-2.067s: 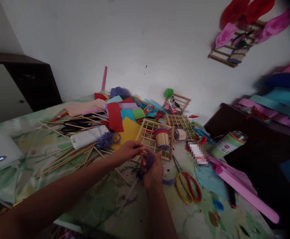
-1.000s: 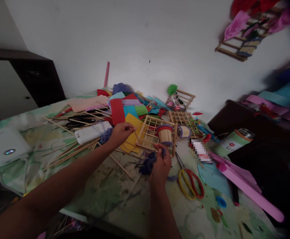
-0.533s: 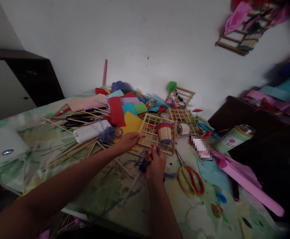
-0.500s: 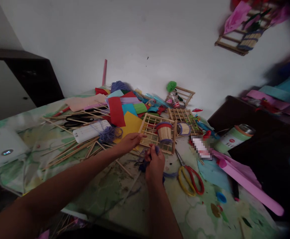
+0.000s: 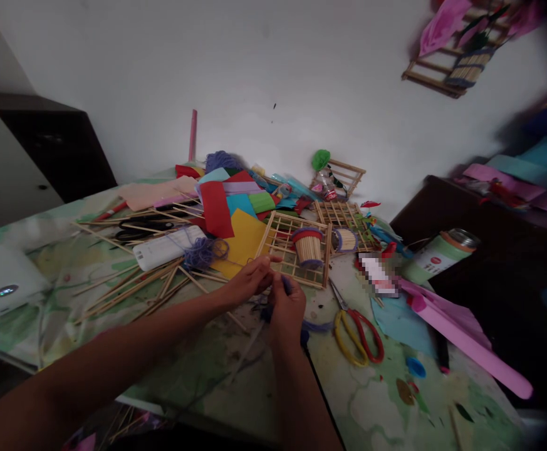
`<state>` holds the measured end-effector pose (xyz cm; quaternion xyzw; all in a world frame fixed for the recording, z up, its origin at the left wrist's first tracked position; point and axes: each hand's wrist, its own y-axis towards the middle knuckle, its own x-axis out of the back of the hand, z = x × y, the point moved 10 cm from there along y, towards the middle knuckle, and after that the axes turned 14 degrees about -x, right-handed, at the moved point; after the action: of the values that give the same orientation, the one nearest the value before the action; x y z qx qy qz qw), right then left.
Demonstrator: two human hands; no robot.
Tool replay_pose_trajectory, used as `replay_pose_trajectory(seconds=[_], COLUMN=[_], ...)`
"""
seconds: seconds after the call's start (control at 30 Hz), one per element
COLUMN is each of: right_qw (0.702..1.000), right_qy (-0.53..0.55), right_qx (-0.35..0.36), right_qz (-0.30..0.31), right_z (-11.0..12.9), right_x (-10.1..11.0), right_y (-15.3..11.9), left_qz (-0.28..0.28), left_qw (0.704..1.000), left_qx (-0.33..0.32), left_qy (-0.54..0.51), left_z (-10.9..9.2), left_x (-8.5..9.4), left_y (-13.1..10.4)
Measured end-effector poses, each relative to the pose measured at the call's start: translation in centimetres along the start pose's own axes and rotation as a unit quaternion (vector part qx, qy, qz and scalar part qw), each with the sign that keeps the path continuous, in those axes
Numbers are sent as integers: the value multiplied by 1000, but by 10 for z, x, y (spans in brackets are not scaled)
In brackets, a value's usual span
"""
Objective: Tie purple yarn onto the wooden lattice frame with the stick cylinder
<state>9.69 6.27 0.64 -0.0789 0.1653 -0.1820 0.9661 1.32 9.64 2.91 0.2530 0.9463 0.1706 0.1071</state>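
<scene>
My left hand [image 5: 253, 277] has its fingers closed in a pinch, close against the fingertips of my right hand; what it grips is too small to see. My right hand [image 5: 288, 305] is closed around a bit of purple yarn [image 5: 286, 285], which shows at its thumb. More purple strands [image 5: 317, 326] lie on the table just beyond that wrist. Behind both hands is a lattice frame of thin sticks [image 5: 277, 247] with a small stick-built pot [image 5: 307, 246], banded in red and purple. A tangle of purple yarn [image 5: 200, 252] rests to the left.
Scissors [image 5: 358, 332] with yellow and red handles lie right of my hands. Loose sticks [image 5: 127, 291] and a white power strip [image 5: 167, 248] are at left. Coloured sheets [image 5: 245, 235] pile up behind. A green jar [image 5: 435, 258] and a pink roll [image 5: 475, 351] are at right.
My left hand has moved right and slightly down, so it now meets my right hand. The view has shifted a little.
</scene>
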Motion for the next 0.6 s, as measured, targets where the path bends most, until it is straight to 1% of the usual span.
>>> replay_pose_trajectory(seconds=[0.07, 0.13, 0.23, 0.33, 0.43, 0.53, 0.6], right_qw=[999, 996, 991, 994, 998, 997, 996], right_qy=[43, 83, 112, 87, 44, 44, 55], right_qx=[-16, -38, -63, -58, -47, -63, -69], right_qz=[1, 17, 36, 37, 24, 15, 15], right_z=[-3, -6, -9, -8, -9, -14, -16], right_x=[2, 0, -5, -7, -5, -2, -2], right_y=[2, 4, 4, 4, 5, 7, 8], left_qz=[-3, -18, -42, -51, -58, -70, -84], left_qw=[1000, 1000, 998, 997, 997, 996, 995], left_qx=[-8, -8, 2, 22, 20, 7, 12], left_qy=[-5, -21, -51, -56, -45, -50, -59], left_z=[-2, -3, 1, 6, 5, 2, 4], left_x=[-1, 1, 6, 9, 11, 10, 11], left_y=[0, 1, 3, 4, 4, 4, 3])
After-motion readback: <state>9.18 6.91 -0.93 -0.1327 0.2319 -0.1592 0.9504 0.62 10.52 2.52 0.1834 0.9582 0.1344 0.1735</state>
